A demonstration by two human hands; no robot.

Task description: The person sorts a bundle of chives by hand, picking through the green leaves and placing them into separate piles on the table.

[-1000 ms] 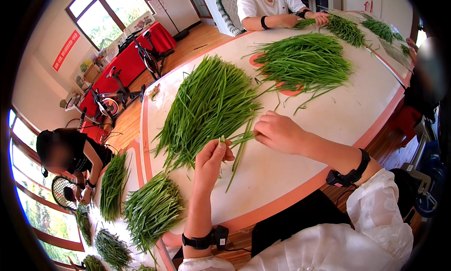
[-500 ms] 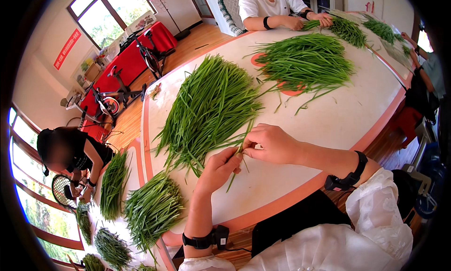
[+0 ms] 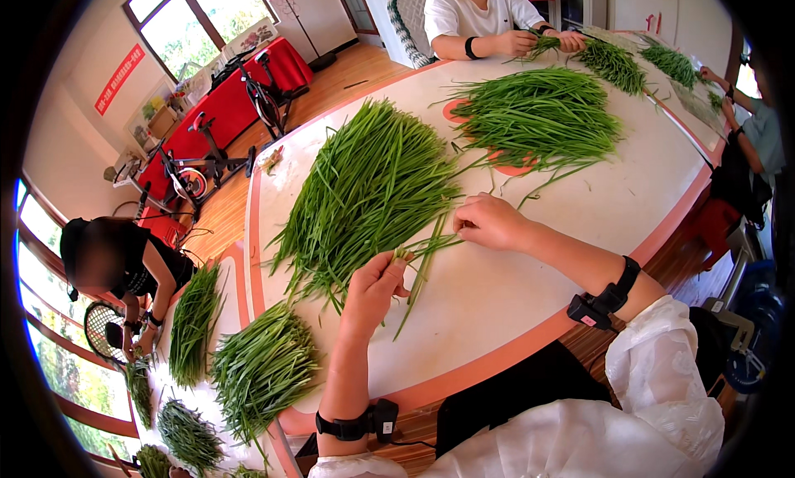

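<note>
Long green leaf stalks that look like garlic chives lie in a large pile (image 3: 364,188) on the white table (image 3: 513,287). My left hand (image 3: 377,294) is closed just in front of that pile, pinching a few chives (image 3: 431,244) by their pale ends between thumb and fingers. Their blades point right, toward my other hand. My right hand (image 3: 494,221) is raised over the table with thumb and fingers pressed together. Whether it grips a blade or a small scrap is too small to make out. A loose blade (image 3: 411,304) lies below, between my hands.
A second chive pile (image 3: 538,118) lies farther right, a smaller bundle (image 3: 265,366) at lower left. Across the table a person in white (image 3: 480,22) handles chives. One person in black (image 3: 124,271) works at left, another (image 3: 758,122) at far right. Exercise bikes (image 3: 199,176) stand behind.
My hands were together at the chives and are now apart. The right hand has moved right and slightly up, the left slightly left. The person across has lifted some chives.
</note>
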